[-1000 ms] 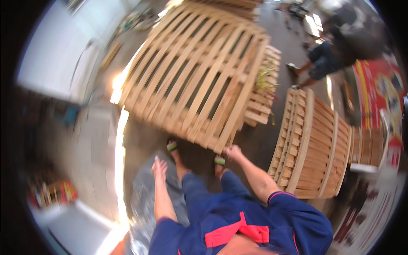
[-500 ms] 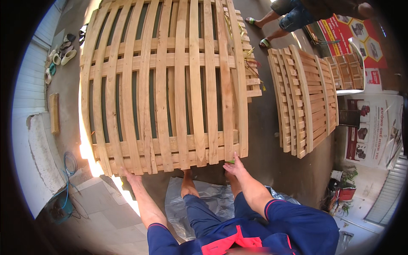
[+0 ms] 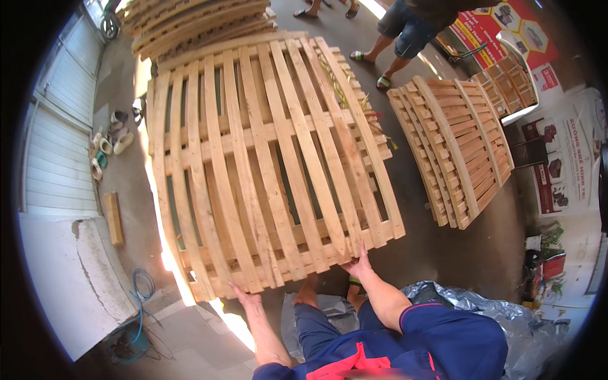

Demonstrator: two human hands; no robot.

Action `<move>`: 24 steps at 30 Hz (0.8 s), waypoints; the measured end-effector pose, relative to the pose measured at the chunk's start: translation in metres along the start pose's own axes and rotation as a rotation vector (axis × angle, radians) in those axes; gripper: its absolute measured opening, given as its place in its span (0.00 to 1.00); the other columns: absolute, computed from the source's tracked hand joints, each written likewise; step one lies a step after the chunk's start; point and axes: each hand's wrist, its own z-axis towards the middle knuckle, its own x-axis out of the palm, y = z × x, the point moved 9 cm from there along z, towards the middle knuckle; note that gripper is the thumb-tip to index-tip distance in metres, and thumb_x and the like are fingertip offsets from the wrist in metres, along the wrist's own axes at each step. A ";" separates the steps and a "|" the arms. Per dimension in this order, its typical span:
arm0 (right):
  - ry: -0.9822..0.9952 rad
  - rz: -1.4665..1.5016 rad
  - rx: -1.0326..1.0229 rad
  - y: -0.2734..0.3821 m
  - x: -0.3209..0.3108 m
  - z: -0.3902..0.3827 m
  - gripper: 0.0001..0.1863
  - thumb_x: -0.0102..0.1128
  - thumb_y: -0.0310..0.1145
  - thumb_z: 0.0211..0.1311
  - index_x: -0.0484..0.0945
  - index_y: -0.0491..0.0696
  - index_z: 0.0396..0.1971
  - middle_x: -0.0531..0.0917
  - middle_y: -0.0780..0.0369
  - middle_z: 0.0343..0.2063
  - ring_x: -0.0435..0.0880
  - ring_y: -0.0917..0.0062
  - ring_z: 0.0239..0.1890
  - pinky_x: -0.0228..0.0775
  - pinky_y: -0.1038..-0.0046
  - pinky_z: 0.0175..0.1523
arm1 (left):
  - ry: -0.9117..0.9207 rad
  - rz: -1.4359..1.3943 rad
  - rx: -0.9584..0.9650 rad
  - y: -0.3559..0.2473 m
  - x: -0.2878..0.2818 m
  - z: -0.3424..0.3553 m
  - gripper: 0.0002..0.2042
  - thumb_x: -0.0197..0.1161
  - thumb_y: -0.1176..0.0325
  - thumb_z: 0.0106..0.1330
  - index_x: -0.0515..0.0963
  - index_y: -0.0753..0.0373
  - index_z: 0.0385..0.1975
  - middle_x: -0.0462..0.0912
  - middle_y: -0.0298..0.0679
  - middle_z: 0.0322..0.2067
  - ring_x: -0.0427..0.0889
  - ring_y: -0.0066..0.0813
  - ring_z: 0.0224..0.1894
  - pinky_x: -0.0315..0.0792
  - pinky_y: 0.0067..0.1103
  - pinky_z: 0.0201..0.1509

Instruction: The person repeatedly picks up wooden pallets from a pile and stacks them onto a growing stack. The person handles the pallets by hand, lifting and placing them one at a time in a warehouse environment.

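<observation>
At the centre of the frame: a wooden pallet (image 3: 259, 134) lay slats up, its near edge slanting from the lower left up toward the right, close in front of the wearer's legs.
Left hand (image 3: 249, 297): at the left part of that near edge, thumb against the wood and the other fingers partly hidden under it; they had hold of the pallet, though how far they were curled could not be told.
Right hand (image 3: 361, 267): near the right corner of the same edge, thumb pointing up against the wood, fingers bent in beneath it and gripping; their tips were out of sight.
Back stack: more pallets (image 3: 206, 25), piled at the upper left, beyond the far edge of the held one.
Side stack: several slatted panels (image 3: 453, 152) stood tilted together at the right, well apart from the hands.
Bystander: a person in denim shorts (image 3: 415, 28) and striped sandals stood at the upper right, behind the side stack.
Left margin: a row of shoes (image 3: 120, 144) sat near a pale ribbed wall (image 3: 60, 142), with a short wooden block (image 3: 113, 218) lower down and a coiled blue hose (image 3: 143, 285) at the lower left.
Lower right: crumpled silver sheeting (image 3: 500, 310) spread beside the wearer's navy shirt (image 3: 456, 335).
Right margin: a red and yellow banner (image 3: 481, 41) hung above a white poster (image 3: 579, 145).
</observation>
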 end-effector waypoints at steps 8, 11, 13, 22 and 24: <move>0.349 -0.757 0.522 -0.144 0.017 -0.079 0.58 0.68 0.67 0.42 0.53 0.48 0.68 0.54 0.47 0.67 0.48 0.54 0.71 0.50 0.48 0.68 | 0.046 -0.244 -0.318 0.098 0.036 -0.087 0.41 0.57 0.34 0.58 0.60 0.56 0.64 0.64 0.44 0.63 0.63 0.49 0.64 0.61 0.51 0.64; 0.394 -0.709 0.407 -0.160 0.039 -0.097 0.58 0.71 0.66 0.39 0.58 0.45 0.65 0.56 0.48 0.66 0.49 0.58 0.71 0.49 0.48 0.68 | 0.148 -0.252 -0.353 0.125 0.056 -0.127 0.39 0.56 0.35 0.58 0.63 0.56 0.62 0.68 0.44 0.59 0.65 0.47 0.62 0.61 0.49 0.65; 0.558 -0.564 0.339 -0.154 0.066 -0.110 0.37 0.69 0.55 0.50 0.71 0.45 0.54 0.73 0.52 0.55 0.70 0.62 0.59 0.65 0.54 0.60 | 0.307 -0.311 -0.443 0.143 0.087 -0.158 0.37 0.56 0.36 0.59 0.64 0.58 0.61 0.70 0.45 0.58 0.66 0.46 0.62 0.61 0.46 0.66; 0.508 -0.293 -0.141 0.016 0.112 -0.141 0.17 0.61 0.36 0.60 0.76 0.41 0.44 0.83 0.54 0.35 0.84 0.62 0.36 0.79 0.59 0.45 | 0.566 0.111 -0.528 0.170 0.201 -0.303 0.33 0.52 0.48 0.69 0.55 0.67 0.65 0.62 0.51 0.63 0.65 0.44 0.63 0.59 0.35 0.69; 0.505 -0.276 -0.126 0.043 0.121 -0.145 0.18 0.63 0.35 0.59 0.75 0.41 0.45 0.83 0.55 0.38 0.84 0.62 0.36 0.80 0.59 0.43 | 0.703 0.481 -0.553 0.155 0.214 -0.352 0.31 0.52 0.51 0.70 0.57 0.68 0.64 0.65 0.52 0.61 0.67 0.41 0.61 0.65 0.36 0.63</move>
